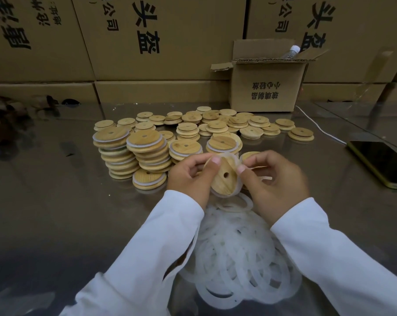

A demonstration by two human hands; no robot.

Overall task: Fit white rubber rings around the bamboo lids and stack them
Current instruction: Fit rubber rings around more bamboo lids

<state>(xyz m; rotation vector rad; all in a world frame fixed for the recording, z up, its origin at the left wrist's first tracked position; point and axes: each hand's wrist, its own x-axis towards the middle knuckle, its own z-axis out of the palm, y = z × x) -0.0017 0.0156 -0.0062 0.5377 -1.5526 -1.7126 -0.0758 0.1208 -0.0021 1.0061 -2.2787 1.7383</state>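
Bamboo at frame centre: one bamboo lid (224,176), tilted on edge with its small hole facing the camera, is gripped by the left hand (190,172), thumb on the face and curled fingers behind. This seems meant to steady it like a wheel. The right hand (272,176) has thumb and forefinger closed in a pinch on the white rubber ring (238,183), which hugs the lid's right and upper edge. I judge the ring is being worked round the rim and is not yet fully seated, though the left side is hidden by fingers.

Directly below, between the white sleeves, lies the pile of rings (238,254), kept close, probably so the next one is a short reach. Just left and above the hands stand the ringed stacks (147,151), near enough for a finished lid to be set down at once. Further up the frame spread the bare lids (215,124), the supply.

All rests on a shiny metal table (56,201). At upper right an open carton (265,87) holds a bottle (292,51). A cable (318,126) runs toward a phone (382,163) at the right edge. Big cartons (158,37) wall the top.
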